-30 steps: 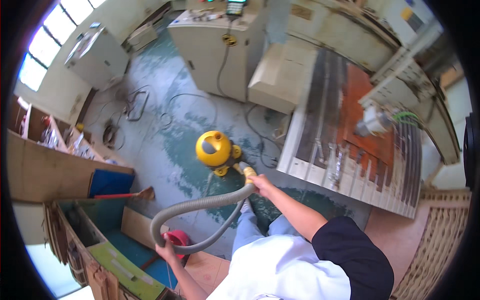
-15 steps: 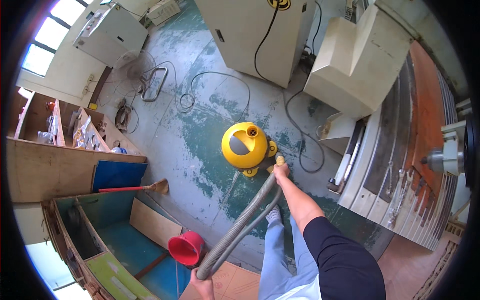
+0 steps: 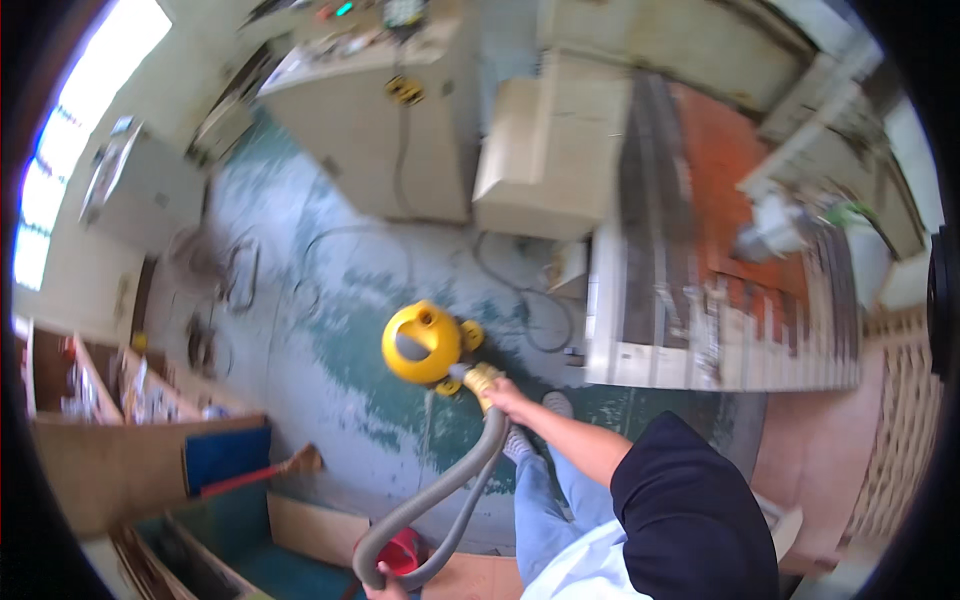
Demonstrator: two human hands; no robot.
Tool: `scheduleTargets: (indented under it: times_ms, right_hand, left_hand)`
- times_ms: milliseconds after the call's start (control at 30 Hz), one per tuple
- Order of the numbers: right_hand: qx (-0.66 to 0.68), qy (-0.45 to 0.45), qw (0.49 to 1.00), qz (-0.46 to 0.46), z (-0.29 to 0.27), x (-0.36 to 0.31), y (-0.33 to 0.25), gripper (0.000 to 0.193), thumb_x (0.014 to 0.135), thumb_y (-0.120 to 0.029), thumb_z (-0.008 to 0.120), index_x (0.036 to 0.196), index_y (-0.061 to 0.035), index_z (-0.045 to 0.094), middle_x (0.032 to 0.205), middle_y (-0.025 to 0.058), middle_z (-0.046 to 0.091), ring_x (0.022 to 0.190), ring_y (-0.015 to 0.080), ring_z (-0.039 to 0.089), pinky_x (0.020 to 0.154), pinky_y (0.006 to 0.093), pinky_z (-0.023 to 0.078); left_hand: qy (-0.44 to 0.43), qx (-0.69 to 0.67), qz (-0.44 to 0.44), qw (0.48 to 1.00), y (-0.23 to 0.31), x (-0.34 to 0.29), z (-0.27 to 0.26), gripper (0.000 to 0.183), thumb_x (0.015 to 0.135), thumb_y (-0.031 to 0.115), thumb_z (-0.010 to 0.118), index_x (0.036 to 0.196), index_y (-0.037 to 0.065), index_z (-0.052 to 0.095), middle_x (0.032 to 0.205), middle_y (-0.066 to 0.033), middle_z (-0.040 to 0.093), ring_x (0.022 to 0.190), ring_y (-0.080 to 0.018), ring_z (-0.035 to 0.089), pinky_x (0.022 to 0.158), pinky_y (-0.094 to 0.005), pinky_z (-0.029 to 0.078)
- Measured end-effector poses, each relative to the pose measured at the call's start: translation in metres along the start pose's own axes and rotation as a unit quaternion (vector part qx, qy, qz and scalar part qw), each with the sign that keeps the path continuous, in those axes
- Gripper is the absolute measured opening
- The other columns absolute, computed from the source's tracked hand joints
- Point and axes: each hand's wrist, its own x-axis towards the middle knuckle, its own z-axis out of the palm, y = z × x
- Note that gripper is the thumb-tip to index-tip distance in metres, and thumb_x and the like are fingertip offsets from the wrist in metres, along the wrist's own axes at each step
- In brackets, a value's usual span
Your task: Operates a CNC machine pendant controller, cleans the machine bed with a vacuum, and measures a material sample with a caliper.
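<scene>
A yellow vacuum cleaner stands on the worn green floor in front of me. My right hand grips the yellow end of its grey hose right beside the vacuum body. The hose curves down and left to the bottom edge, where my left hand holds its other end, only partly in view. A red bucket sits just behind that hand.
A long machine bed with metal slats and an orange panel runs on the right. Beige cabinets stand ahead, cables trail on the floor. A red-handled broom and wooden crates lie to the left.
The view has swung and the vacuum now sits lower and more to the left in it. My right hand stays on the hose end; the hose loop has tightened near the bottom.
</scene>
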Motion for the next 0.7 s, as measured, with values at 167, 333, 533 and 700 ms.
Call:
scheduleTargets:
  times_ms: [167, 333, 533, 700]
  right_hand:
    - [0.243, 0.0, 0.97, -0.009, -0.071, -0.174, -0.108, 0.042, 0.081, -0.021, 0.062, 0.115, -0.0003, 0.049, 0.101, 0.0115, 0.059, 0.088, 0.0196, 0.058, 0.075, 0.0335, 0.048]
    - [0.356, 0.22, 0.894, -0.159, -0.187, -0.242, -0.13, 0.035, 0.086, -0.016, 0.056, 0.114, -0.0033, 0.04, 0.095, 0.0138, 0.053, 0.074, 0.0246, 0.06, 0.052, 0.039, 0.056]
    - [0.325, 0.427, 0.823, -0.187, -0.317, -0.23, -0.1, 0.031, 0.082, -0.015, 0.053, 0.109, 0.0, 0.048, 0.092, 0.0095, 0.054, 0.08, 0.0183, 0.055, 0.07, 0.0319, 0.047]
    - [0.358, 0.418, 0.814, -0.185, -0.395, -0.192, -0.075, 0.035, 0.082, -0.018, 0.055, 0.109, 0.0028, 0.047, 0.095, 0.0163, 0.058, 0.083, 0.0254, 0.06, 0.068, 0.0361, 0.048]
  left_hand:
    - [0.031, -0.039, 0.051, 0.997, 0.022, 0.056, 0.0, 0.037, 0.077, 0.016, 0.073, 0.104, -0.005, 0.059, 0.089, -0.0106, 0.061, 0.078, -0.0166, 0.056, 0.07, -0.0316, 0.047]
    - [-0.081, -0.13, 0.236, 0.96, 0.095, 0.087, 0.088, 0.025, 0.078, -0.005, 0.061, 0.102, -0.005, 0.058, 0.087, -0.0059, 0.061, 0.072, -0.0156, 0.055, 0.066, -0.0314, 0.047]
    - [-0.196, -0.018, 0.3, 0.933, 0.223, 0.005, 0.154, 0.018, 0.072, -0.003, 0.066, 0.087, -0.003, 0.057, 0.077, -0.0116, 0.061, 0.072, -0.0171, 0.056, 0.068, -0.0311, 0.046]
    - [-0.21, 0.012, 0.359, 0.909, 0.256, -0.045, 0.183, 0.024, 0.066, -0.004, 0.067, 0.088, -0.003, 0.057, 0.076, -0.0138, 0.061, 0.069, -0.022, 0.057, 0.068, -0.0334, 0.046]
